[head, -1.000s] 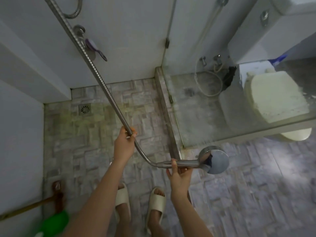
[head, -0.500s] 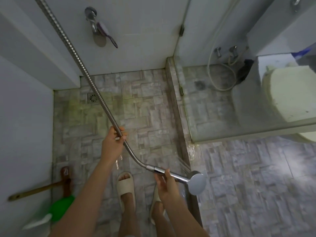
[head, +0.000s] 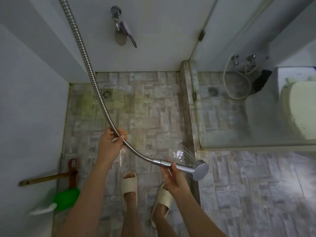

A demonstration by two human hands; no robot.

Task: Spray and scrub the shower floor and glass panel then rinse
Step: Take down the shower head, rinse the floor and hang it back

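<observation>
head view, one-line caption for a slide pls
Right hand holds the spraying shower head over the floor; left hand grips the hose.

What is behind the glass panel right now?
Through the glass panel: a toilet, a looped white hose, two wall taps and a floor drain. The dark object beside the toilet is too hazy to identify.

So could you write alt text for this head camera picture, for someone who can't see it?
Seen from above, a person in slippers rinses a tiled shower floor: the right hand holds a spraying shower head, the left hand grips its metal hose. A glass panel stands to the right.
</observation>
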